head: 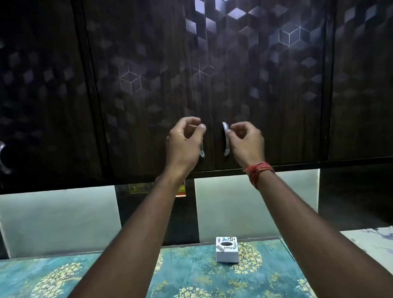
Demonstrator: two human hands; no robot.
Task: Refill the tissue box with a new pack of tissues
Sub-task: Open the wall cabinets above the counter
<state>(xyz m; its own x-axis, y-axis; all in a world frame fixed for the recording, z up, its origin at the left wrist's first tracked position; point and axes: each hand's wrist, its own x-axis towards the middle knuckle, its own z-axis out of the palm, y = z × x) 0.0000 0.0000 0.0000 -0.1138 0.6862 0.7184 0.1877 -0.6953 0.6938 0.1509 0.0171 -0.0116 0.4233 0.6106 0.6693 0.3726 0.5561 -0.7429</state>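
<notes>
The tissue box (227, 250) is seen at 6 o'clock on the counter (201, 284), likely light and crushable; it is best held by its sides. Left hand (185, 140) and right hand (246, 140) are half-curled, empty, at the cabinet handles (225, 139).
</notes>
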